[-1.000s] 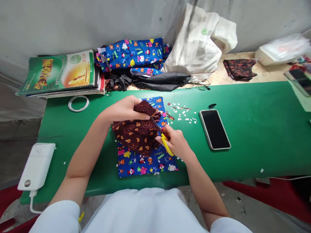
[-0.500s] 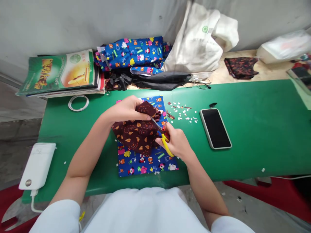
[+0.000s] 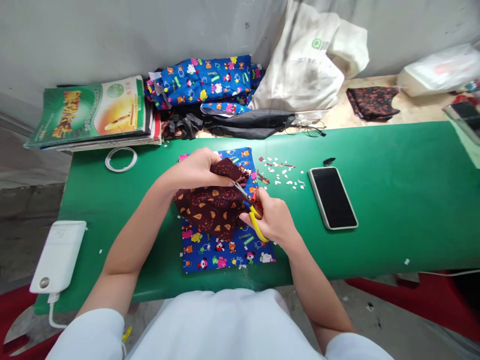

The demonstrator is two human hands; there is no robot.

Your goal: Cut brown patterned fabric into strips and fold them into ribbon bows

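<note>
My left hand (image 3: 200, 170) is closed on a dark brown patterned cloth (image 3: 206, 207), pinching its gathered upper part between thumb and fingers. Yellow-handled scissors (image 3: 257, 227) sit in my right hand (image 3: 275, 215), whose thumb and fingers wrap the handles. The scissor blades point up and left, meeting the cloth close to my left thumb; the very tips are hidden at the cloth. Beneath the brown cloth lies a flat blue printed cloth (image 3: 219, 259) with cartoon animals.
Small white and brown scraps (image 3: 283, 172) lie right of the cloth. A phone (image 3: 333, 197) rests farther right, a power bank (image 3: 58, 256) at the left. Books (image 3: 93, 112), a folded blue cloth bundle (image 3: 210, 80), glasses (image 3: 305, 129) and a white bag (image 3: 300, 65) line the back.
The hands and brown cloth have barely moved. The scissor blades look slightly wider apart than before, still at the cloth by my left thumb.
</note>
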